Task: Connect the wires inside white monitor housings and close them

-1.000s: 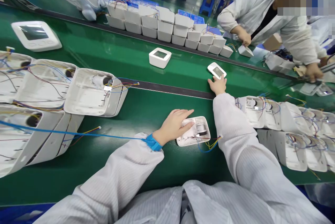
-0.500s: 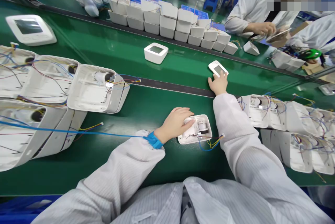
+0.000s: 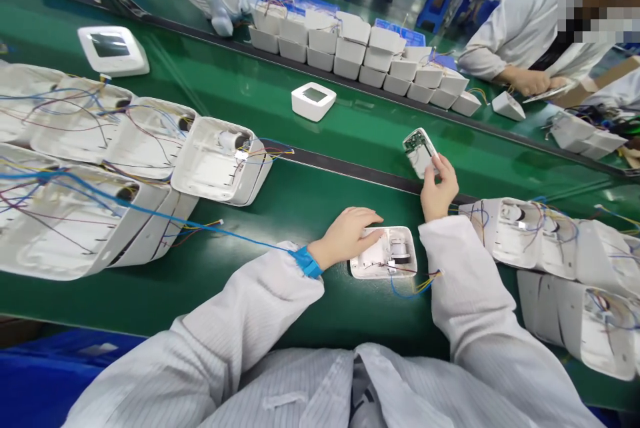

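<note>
On the green bench lies a white plastic housing [image 3: 373, 267], open side up, with a cylindrical part, a small white connector and coloured wires. My left hand [image 3: 345, 239] grips its left and far edge, thumb over the inside, fingers behind the far wall. A blue wrist strap [image 3: 306, 261] with a cord circles that wrist. Farther off, my right hand [image 3: 440, 189] pinches a white front cover [image 3: 424, 163] by its near right edge. The cover is tilted up and shows a green circuit board on its inner face.
Wired housings stand in stacks at the left [image 3: 213, 161] and right [image 3: 515, 231]. White units with screens [image 3: 313, 103] lie beyond the dark strip [image 3: 350, 171]. Behind them runs a stacked row of housings [image 3: 350, 58]. A co-worker's hands [image 3: 530, 80] hold a flat piece at the upper right.
My right hand has picked up the front cover and turned it, so its circuit board now shows instead of its screen. My left hand stays on the housing. The view has shifted.
</note>
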### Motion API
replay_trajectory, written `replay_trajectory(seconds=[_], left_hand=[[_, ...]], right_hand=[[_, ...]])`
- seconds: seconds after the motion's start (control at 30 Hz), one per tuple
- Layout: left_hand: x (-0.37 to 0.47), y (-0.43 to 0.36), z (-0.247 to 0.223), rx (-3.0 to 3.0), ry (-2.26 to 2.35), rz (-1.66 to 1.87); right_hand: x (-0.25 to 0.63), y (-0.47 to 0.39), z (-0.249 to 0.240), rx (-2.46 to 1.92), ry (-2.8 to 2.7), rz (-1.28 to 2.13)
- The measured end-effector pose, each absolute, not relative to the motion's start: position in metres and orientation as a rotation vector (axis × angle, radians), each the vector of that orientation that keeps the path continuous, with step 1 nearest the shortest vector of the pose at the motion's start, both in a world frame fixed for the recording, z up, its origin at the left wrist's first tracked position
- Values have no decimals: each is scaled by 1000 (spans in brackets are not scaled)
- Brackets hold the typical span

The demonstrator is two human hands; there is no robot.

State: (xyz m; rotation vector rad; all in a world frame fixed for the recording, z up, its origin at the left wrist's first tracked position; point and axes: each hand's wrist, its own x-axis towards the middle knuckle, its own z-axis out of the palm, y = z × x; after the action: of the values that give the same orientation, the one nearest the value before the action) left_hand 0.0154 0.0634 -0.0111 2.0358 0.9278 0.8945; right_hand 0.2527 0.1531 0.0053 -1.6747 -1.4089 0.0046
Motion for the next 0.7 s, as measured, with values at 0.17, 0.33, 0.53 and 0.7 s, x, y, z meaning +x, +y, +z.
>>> replay_trajectory(seconds=[0.17,0.33,0.53,0.7], left_hand=[[13,69,-16,1761,969,1109],[11,55,-11,1364,879,1237],[13,28,16,800,579,1164],[15,31,18,618,569,1091]], right_hand=[[213,96,21,-1278,-1246,616],[207,60,57,-1245,-1654,1302],[262,57,117,-1171,-2161,1550],[269,53,128,-848,-2334,1787]])
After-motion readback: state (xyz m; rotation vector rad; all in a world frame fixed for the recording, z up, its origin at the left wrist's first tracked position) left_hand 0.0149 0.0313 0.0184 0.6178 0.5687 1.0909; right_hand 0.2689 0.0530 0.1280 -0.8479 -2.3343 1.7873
